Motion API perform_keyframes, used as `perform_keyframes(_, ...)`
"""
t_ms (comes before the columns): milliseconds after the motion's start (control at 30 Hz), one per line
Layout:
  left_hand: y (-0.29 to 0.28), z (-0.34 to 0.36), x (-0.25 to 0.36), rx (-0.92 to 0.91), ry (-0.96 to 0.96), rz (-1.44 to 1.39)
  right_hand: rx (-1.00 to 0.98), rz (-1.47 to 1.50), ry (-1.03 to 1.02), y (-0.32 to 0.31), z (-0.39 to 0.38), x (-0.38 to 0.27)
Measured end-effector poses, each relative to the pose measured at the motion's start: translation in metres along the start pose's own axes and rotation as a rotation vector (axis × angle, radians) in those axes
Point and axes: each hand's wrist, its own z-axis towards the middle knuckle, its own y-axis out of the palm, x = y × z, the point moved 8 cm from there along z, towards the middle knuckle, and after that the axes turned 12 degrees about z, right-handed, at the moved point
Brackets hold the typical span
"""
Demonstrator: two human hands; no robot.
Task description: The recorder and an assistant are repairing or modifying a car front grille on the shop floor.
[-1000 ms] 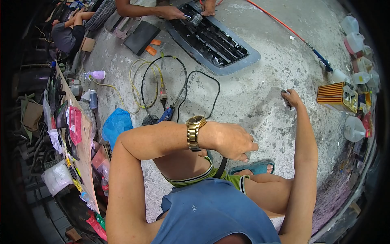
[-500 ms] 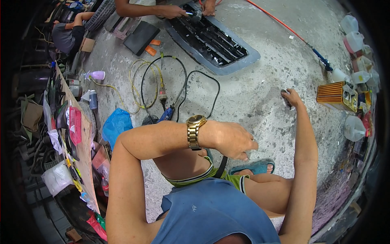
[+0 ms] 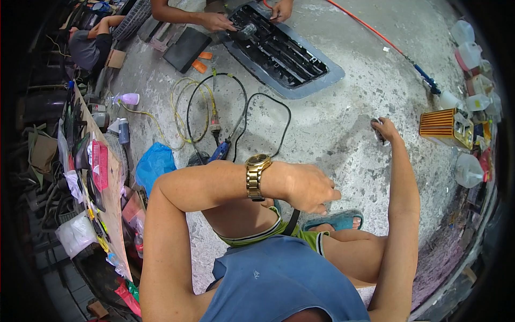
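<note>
Small dark object (image 3: 374,123), its kind unclear, is seen against the concrete floor (image 3: 327,115), to the left of the orange-striped tin (image 3: 442,127). Nearest, left of the tin and on its near side, 1 teal sandal (image 3: 331,222) is seen. Also left of the tin, the left hand (image 3: 308,187) is held in the air, half open, fingers loosely bent, with nothing seen in it; 1 gold watch (image 3: 255,180) is worn on the wrist. Well left of the tin, 1 blue power tool (image 3: 220,151) is laid down. Near the tin's left side, the object is partly covered by the right hand (image 3: 382,129); its fingers are bent downward, but whether it is gripped or only pressed cannot be told. Beyond the tin and to its left, 1 grey panel with black slats (image 3: 279,51) is reached over by 2 co-worker's hands (image 3: 217,21).
</note>
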Motion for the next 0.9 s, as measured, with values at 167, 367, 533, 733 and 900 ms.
perform_keyframes(167,0.0005,-0.0007,0.0007,0.026,0.005,-0.006,0.019,-0.001,0.006,-0.0008,0.0008,0.0028)
perform_keyframes(367,-0.0009,-0.0018,-0.0004,0.023,0.007,-0.013,0.038,-0.003,-0.023,-0.0029,-0.001,0.0005)
perform_keyframes(533,0.0009,-0.001,-0.0031,0.029,0.002,-0.012,-0.014,0.008,0.028,-0.0016,-0.0033,-0.005)
perform_keyframes(733,0.0005,-0.0012,-0.0021,0.017,-0.008,0.0,0.012,-0.007,0.005,-0.0027,-0.0028,0.0004)
perform_keyframes(900,0.0011,-0.001,-0.0034,0.04,-0.003,-0.006,0.017,-0.013,-0.012,-0.0033,-0.0023,-0.0029)
